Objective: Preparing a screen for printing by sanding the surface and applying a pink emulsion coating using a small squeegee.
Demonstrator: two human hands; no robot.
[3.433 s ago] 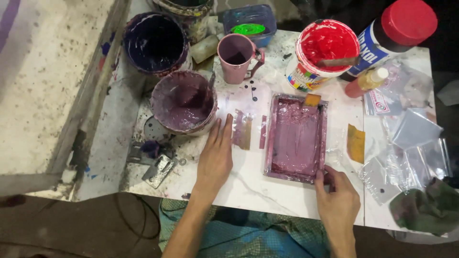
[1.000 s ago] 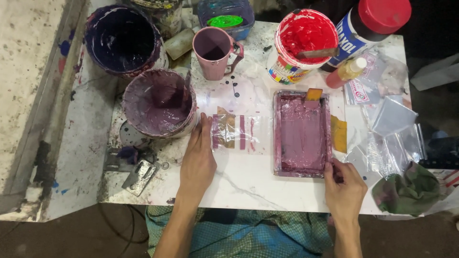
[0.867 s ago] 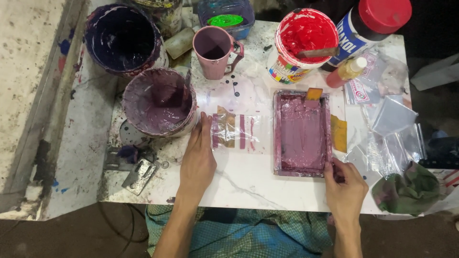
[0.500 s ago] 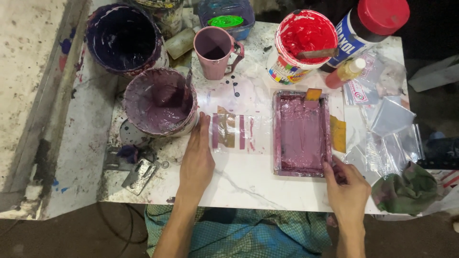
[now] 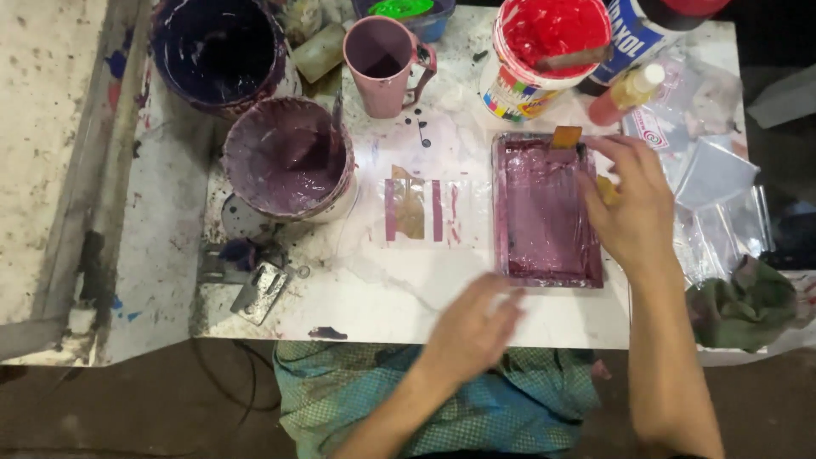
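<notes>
Since a moment ago: left hand [image 5: 473,327] lifted off the clear printed sheet [image 5: 416,210], now blurred at the near table edge, fingers loose, holding nothing. Right hand [image 5: 631,201] shifted up from the near corner, fingers spread over the far right edge of the one purple tray [image 5: 544,212]; grip unclear. Farther off: two purple-stained buckets [image 5: 287,158], one pink mug [image 5: 382,53], one red paint tub [image 5: 544,51].
</notes>
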